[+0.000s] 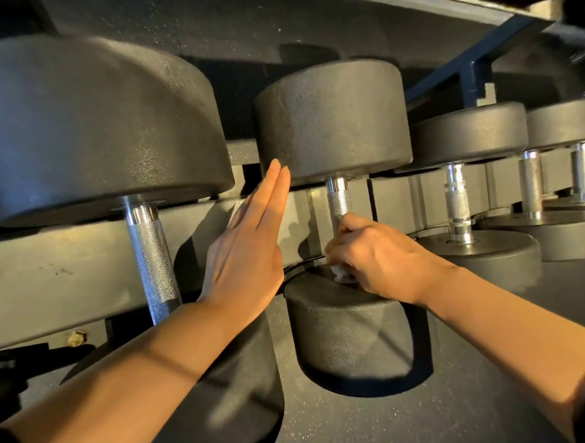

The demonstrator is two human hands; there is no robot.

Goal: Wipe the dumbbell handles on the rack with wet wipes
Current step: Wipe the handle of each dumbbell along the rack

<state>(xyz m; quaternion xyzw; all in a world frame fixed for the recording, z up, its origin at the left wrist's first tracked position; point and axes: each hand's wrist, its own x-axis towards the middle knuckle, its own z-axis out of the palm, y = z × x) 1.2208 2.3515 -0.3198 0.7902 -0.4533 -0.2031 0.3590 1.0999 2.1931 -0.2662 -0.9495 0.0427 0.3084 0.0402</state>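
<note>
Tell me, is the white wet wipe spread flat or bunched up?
Bunched up. The white wet wipe is a small crumpled wad, gripped in the right hand around the knurled metal dumbbell handle.

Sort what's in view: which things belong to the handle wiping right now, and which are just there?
In the job:
right hand, grip closed round the wet wipe
middle dumbbell handle
left hand, flat, fingers straight
other dumbbell handles

Just there:
rack rail
brass bolt
speckled floor
</note>
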